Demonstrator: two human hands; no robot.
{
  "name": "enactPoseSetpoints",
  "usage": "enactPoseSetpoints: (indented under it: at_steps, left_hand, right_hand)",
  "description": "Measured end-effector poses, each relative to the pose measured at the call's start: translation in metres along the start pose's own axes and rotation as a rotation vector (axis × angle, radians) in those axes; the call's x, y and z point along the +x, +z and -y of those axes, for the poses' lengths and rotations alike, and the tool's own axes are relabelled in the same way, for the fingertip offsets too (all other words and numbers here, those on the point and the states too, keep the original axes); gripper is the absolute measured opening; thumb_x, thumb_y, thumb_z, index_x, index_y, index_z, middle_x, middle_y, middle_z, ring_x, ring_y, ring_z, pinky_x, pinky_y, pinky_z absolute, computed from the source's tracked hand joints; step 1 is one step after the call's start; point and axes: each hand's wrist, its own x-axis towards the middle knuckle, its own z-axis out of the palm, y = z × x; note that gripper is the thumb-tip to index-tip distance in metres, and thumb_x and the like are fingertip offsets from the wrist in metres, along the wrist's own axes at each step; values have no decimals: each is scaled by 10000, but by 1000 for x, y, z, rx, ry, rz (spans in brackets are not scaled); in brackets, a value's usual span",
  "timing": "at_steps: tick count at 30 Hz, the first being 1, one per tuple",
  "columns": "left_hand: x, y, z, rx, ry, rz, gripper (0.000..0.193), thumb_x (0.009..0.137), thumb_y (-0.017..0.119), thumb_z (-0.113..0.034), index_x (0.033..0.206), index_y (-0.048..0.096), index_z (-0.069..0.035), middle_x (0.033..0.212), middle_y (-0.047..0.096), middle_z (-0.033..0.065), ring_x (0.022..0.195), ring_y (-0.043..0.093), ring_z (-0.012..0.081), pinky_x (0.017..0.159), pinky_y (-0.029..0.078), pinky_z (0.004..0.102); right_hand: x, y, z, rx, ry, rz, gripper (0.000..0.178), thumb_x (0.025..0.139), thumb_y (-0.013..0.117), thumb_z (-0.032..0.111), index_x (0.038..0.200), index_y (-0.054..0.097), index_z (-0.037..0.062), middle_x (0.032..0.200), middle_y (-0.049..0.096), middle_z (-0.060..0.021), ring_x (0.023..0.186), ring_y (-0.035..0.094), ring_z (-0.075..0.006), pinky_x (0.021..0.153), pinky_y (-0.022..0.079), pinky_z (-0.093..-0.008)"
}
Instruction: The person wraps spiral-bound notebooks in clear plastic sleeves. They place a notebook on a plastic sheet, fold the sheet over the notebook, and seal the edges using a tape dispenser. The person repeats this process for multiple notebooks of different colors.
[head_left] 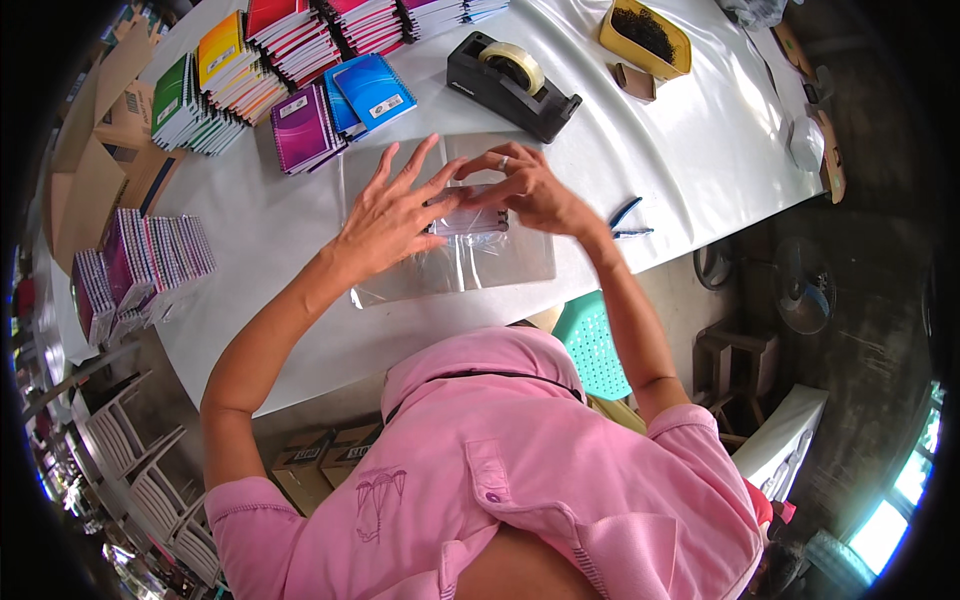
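A clear plastic sheet (520, 265) lies on the white table in front of me. On it rests a small stack of spiral notebooks (478, 224), partly hidden by my fingers and by film over it. My left hand (388, 215) is open, fingers spread, with its thumb and fingertips at the left side of the stack. From the right, my right hand (535, 192), a ring on one finger, reaches over the stack with bent fingers and thumb drawn in at the film. Its grip on the film is partly hidden.
Beyond my hands stand a black tape dispenser (515, 85), purple notebooks (303, 128), blue notebooks (372, 92) and several colourful stacks. Wrapped notebooks (140, 265) sit at the left edge. Blue-handled nippers (628, 220) lie right; a yellow tub (648, 40) of dark pieces stands far right.
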Motion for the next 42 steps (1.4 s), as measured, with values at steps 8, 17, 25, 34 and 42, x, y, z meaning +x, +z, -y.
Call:
enactPoseSetpoints:
  at_steps: [8, 17, 25, 34, 42]
  left_hand:
    - [-1, 15, -12, 126, 28, -82, 713, 706, 785, -252, 1367, 519, -228, 1463, 423, -62, 1423, 245, 323, 1129, 202, 592]
    - [-7, 21, -16, 97, -29, -114, 742, 696, 785, -212, 1382, 505, -243, 1474, 416, -88, 1414, 273, 321, 1117, 220, 602]
    - [-9, 20, -17, 79, -38, -128, 728, 712, 770, -203, 1386, 499, -242, 1466, 428, -80, 1414, 274, 321, 1114, 223, 602]
    - [-15, 24, -19, 105, -48, -130, 638, 777, 722, -197, 1378, 506, -201, 1458, 431, -48, 1393, 295, 338, 1113, 223, 596]
    - [-18, 27, -21, 97, -24, -126, 601, 830, 686, -263, 1394, 487, -211, 1452, 444, -43, 1386, 306, 359, 1114, 217, 594]
  right_hand:
    - [-18, -106, -155, -106, 671, -314, 312, 705, 811, 318, 893, 755, 75, 947, 678, -122, 967, 613, -258, 853, 477, -400]
    - [-35, -112, -186, 855, 704, -224, 309, 838, 695, 139, 1063, 664, -71, 1192, 604, -182, 1186, 533, -290, 1017, 464, -498]
    - [-68, -79, -168, -743, 828, -230, 356, 669, 786, 274, 859, 675, -5, 1157, 578, -165, 1162, 498, -305, 843, 423, -569]
    - [-21, 42, 78, 860, 1025, -492, 299, 804, 771, 285, 836, 688, -1, 580, 439, 41, 500, 381, -63, 463, 306, -220]
    - [-31, 119, 91, 638, 1112, -839, 363, 852, 723, 297, 766, 662, -50, 545, 484, 21, 483, 398, -70, 420, 297, -272]
